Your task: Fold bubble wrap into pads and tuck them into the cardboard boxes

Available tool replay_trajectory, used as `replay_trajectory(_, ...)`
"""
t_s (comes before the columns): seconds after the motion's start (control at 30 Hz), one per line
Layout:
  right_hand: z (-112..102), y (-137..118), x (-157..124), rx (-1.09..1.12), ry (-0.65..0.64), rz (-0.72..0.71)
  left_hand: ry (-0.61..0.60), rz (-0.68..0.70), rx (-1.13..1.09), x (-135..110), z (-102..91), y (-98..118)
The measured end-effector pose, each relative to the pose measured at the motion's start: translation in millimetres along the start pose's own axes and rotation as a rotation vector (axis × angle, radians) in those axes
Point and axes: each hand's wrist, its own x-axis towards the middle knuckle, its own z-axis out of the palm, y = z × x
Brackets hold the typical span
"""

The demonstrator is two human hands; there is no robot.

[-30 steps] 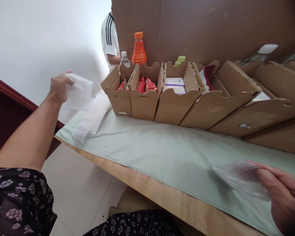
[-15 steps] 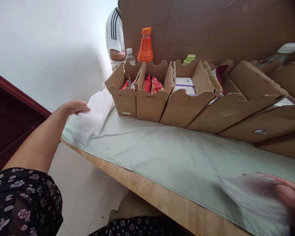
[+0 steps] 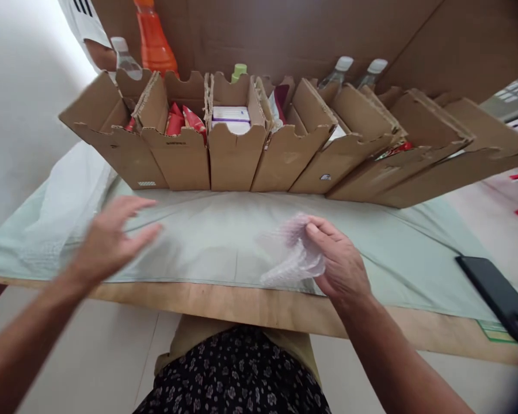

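In front of the middle of the row of cardboard bins [image 3: 231, 161], the right hand [image 3: 343, 267] pinches a crumpled bubble-wrap piece [image 3: 296, 261] between thumb and fingers. A black smartphone [image 3: 496, 296] lies in front of the row's right end. Before the row's left part, the blurred left hand [image 3: 110, 238] has thumb and fingers spread apart. A bubble-wrap pile [image 3: 71, 195] lies by the row's left end. Inside the row sit red snack packets [image 3: 175, 122]; behind it stands an orange bottle [image 3: 155, 46]
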Motion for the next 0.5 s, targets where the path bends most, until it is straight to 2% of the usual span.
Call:
replay_trajectory(0.03, 5, -1, -4, 0.074, -0.022, 0.040, -0.083, 0.014, -0.142, -10, 20.8, 22)
replay_trajectory(0.13, 16, -5, -19, 0.200, -0.123, 0.068, -0.320, -0.085, -0.610, -26, 80.2, 78)
replay_trajectory(0.2, 18, -10, -27, 0.268, -0.171, 0.052, -0.486, -0.119, -0.918, -29, 110.7, 105)
replay_trajectory(0.27, 15, -13, -32, 0.348, -0.169, 0.019, -0.641, -0.183, -1.130, -34, 130.9, 123)
replay_trajectory(0.37, 6, -15, -34, 0.514, -0.117, -0.020, -0.866, -0.309, -1.161, -45, 140.4, 132)
replay_trajectory(0.47, -4, -14, -31, 0.643, -0.053, -0.047, -1.203, -0.218, -1.019, -52, 128.9, 126)
replay_trajectory(0.5, -6, -14, -30, 0.655, -0.035, -0.056, -1.242, -0.171, -1.012, -51, 123.0, 123)
